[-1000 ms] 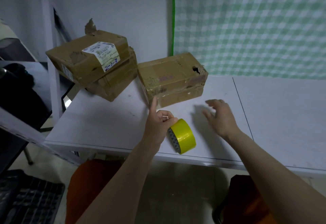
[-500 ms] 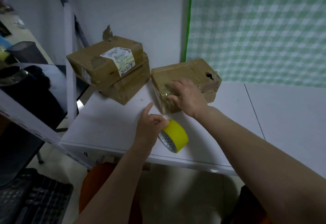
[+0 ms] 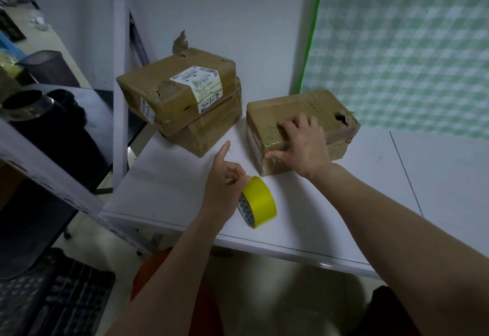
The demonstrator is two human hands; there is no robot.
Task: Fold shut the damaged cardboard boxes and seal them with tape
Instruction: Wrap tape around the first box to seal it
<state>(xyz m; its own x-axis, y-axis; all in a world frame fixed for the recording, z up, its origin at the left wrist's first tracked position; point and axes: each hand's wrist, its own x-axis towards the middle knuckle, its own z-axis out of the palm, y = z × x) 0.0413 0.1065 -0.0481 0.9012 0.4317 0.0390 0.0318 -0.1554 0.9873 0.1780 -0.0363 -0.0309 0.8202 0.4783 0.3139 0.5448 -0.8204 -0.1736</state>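
Observation:
A worn brown cardboard box [image 3: 317, 109] with a torn hole at its right corner lies on the white table [image 3: 330, 216]. My right hand [image 3: 301, 142] grips its near top edge, fingers on top and thumb against the front face. A yellow tape roll [image 3: 260, 204] stands on edge near the table's front. My left hand [image 3: 225, 185] holds the roll at its top, index finger pointing out. At the back left two more battered boxes are stacked; the upper box [image 3: 180, 89] carries a white label and rests on the lower box [image 3: 209, 129].
A white wall and a green checked cloth [image 3: 410, 44] stand behind the table. A white post [image 3: 120, 84] rises at the table's left edge, beside a black desk [image 3: 66, 124] with dark objects. A dark crate [image 3: 53, 296] lies on the floor at lower left.
My right hand went from hovering over the table to the near box and settled on its top edge. The view shifted right and closer. The left hand stays at the tape.

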